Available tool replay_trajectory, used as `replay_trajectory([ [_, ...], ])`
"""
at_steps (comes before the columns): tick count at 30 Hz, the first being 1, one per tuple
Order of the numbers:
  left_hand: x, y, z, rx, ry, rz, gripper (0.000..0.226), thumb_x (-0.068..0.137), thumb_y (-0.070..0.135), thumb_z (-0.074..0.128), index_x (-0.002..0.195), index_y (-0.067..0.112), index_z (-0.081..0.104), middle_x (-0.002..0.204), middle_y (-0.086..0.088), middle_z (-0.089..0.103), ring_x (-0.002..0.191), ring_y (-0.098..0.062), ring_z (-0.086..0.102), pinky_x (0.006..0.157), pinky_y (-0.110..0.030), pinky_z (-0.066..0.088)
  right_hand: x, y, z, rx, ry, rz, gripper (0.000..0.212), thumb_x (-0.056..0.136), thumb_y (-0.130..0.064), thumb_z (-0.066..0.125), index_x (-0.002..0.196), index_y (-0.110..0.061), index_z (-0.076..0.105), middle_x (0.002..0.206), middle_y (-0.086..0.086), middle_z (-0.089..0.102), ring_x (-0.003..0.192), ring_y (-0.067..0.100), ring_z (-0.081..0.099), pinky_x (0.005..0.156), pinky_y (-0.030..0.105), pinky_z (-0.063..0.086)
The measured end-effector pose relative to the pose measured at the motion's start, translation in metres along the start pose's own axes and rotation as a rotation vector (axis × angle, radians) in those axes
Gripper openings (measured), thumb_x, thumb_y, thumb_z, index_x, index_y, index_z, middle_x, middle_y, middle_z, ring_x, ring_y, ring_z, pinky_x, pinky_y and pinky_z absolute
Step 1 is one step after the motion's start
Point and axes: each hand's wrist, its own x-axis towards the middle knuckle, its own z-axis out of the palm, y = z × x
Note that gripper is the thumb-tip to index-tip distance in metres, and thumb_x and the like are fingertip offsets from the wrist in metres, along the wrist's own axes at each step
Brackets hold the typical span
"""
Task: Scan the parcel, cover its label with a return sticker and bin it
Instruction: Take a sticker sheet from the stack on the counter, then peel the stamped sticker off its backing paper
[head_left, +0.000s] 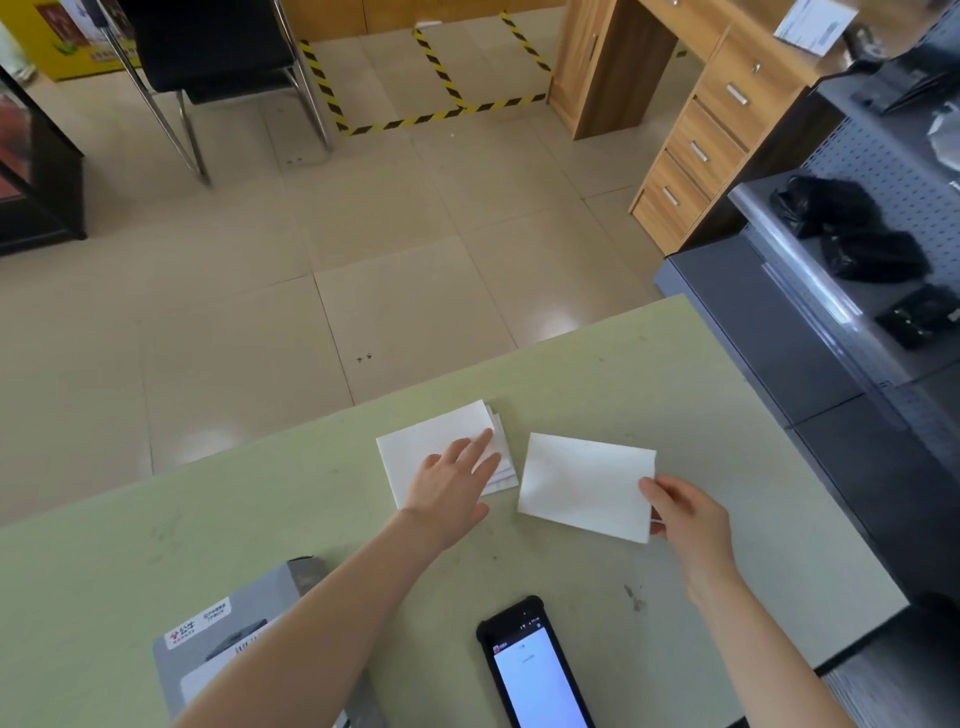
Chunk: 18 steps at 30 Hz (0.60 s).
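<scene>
Sticker work looks to be the step in hand. The right hand (685, 514) pinches one white return sticker (584, 486) by its right edge, thumb on top, fingers tucked beneath, holding it just right of the pile. The left hand (452, 478) lies flat, fingers spread, pressing on the stack of blank stickers (431, 441) at the middle of the frame, gripping nothing.

The grey parcel (234, 634) sits at the lower left of the green table (649, 364), partly under the left forearm, with its white label (200, 621) uncovered. The handheld scanner (537, 670) rests at the bottom centre with its screen lit; I'd guess the scan is done, though the screen is too small to read. So what's left, by my reckoning: peel the backing, lay the sticker over the label, then bin the parcel. No bin shows anywhere I can see.

Nothing lies between sticker and parcel except the left arm itself. Black bags (852, 228) sit on the grey shelving at the right, a wooden desk (717, 104) stands at the upper right, well clear.
</scene>
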Motion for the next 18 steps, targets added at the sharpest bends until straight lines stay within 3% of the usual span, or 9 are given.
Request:
replay_trajectory([
  [3,-0.018,0.001,-0.016,-0.191,0.060,-0.050,0.063,0.096,0.040,0.049,0.152,0.026,0.023,0.164,0.002,0.008,0.147,-0.022,0.016,0.115,-0.038,0.026,-0.014,-0.023,0.010,0.008,-0.079,-0.105,0.009,0.083,-0.014,0.068,0.078,-0.021,0.070,0.080,0.001,0.072,0.069,0.020,0.063,0.066,0.030,0.053],
  [4,-0.026,0.001,-0.024,-0.383,0.102,-0.128,0.058,0.096,0.041,0.050,0.149,0.026,0.030,0.160,0.002,0.023,0.143,-0.021,0.027,0.111,-0.035,0.032,-0.022,-0.032,0.016,0.002,-0.103,-0.144,0.008,0.083,-0.015,0.069,0.078,-0.021,0.071,0.080,-0.002,0.073,0.071,0.018,0.064,0.069,0.029,0.053],
  [6,-0.048,0.000,-0.042,-0.898,0.203,-0.341,0.046,0.094,0.044,0.051,0.137,0.027,0.048,0.134,0.006,0.057,0.119,-0.014,0.056,0.091,-0.027,0.047,-0.042,-0.050,0.034,-0.027,-0.156,-0.237,0.009,0.082,-0.017,0.071,0.076,-0.025,0.071,0.078,-0.009,0.072,0.072,0.008,0.064,0.068,0.016,0.050],
  [8,-0.072,-0.004,-0.059,-1.416,0.249,-0.473,0.037,0.094,0.047,0.051,0.124,0.027,0.058,0.108,0.008,0.072,0.096,-0.010,0.070,0.077,-0.025,0.053,-0.069,-0.066,0.057,-0.100,-0.226,-0.386,0.014,0.080,-0.016,0.073,0.073,-0.027,0.069,0.079,-0.013,0.071,0.073,0.002,0.063,0.066,0.008,0.046],
  [10,-0.098,-0.014,-0.069,-1.759,0.300,-0.499,0.033,0.094,0.048,0.052,0.119,0.028,0.058,0.105,0.002,0.075,0.093,-0.018,0.074,0.076,-0.033,0.058,-0.096,-0.078,0.078,-0.220,-0.278,-0.615,0.012,0.076,-0.013,0.076,0.074,-0.023,0.071,0.082,-0.013,0.069,0.079,0.004,0.062,0.073,0.010,0.045],
  [13,-0.137,-0.034,-0.079,-1.993,0.435,-0.526,0.027,0.093,0.046,0.056,0.117,0.033,0.053,0.113,-0.008,0.069,0.092,-0.028,0.074,0.071,-0.041,0.060,-0.133,-0.087,0.105,-0.358,-0.320,-0.895,0.016,0.069,-0.007,0.081,0.077,-0.018,0.076,0.090,-0.007,0.068,0.087,0.003,0.060,0.082,0.012,0.045],
  [18,-0.209,-0.068,-0.077,-2.001,0.655,-0.554,0.031,0.093,0.024,0.062,0.123,0.025,0.053,0.103,-0.011,0.066,0.072,-0.023,0.073,0.058,-0.032,0.058,-0.184,-0.088,0.130,-0.457,-0.437,-1.042,0.027,0.062,-0.001,0.083,0.073,-0.025,0.078,0.112,-0.006,0.061,0.106,0.007,0.052,0.093,0.019,0.037],
])
